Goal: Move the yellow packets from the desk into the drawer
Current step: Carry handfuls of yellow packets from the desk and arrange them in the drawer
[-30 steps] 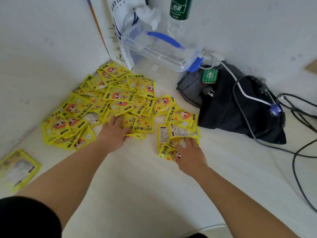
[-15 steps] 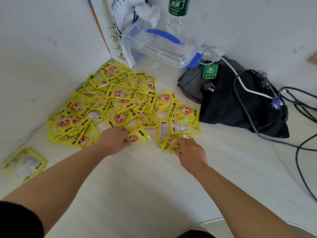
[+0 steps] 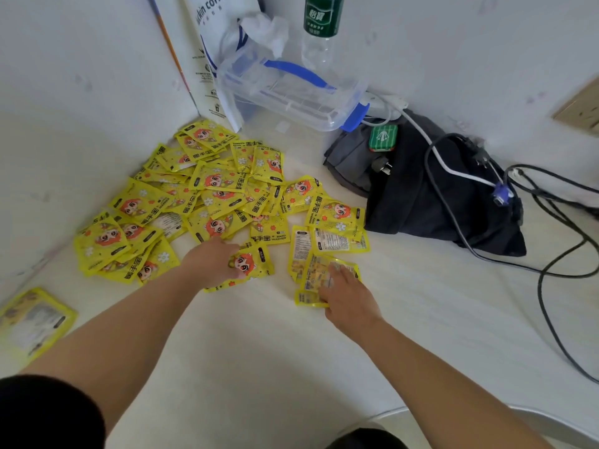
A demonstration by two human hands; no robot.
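Several yellow hand-warmer packets point(image 3: 207, 196) lie spread in a heap on the white desk point(image 3: 259, 345), in the corner by the left wall. My left hand point(image 3: 210, 264) is closed on a few yellow packets point(image 3: 251, 264) at the heap's near edge. My right hand point(image 3: 350, 296) rests fingers-down on a small stack of packets point(image 3: 316, 277) lying back side up, to the right. One more yellow packet point(image 3: 32, 322) lies apart at the far left. No drawer is in view.
A clear plastic box with blue handle point(image 3: 291, 92), a paper bag point(image 3: 210, 43) and a water bottle point(image 3: 319, 30) stand at the back. A dark bag point(image 3: 428, 196) with a green tin point(image 3: 383, 137) and cables point(image 3: 557, 254) fills the right side.
My left hand has pulled back from the heap with a few packets gathered in it. My right hand has dragged its small stack of packets slightly toward me.
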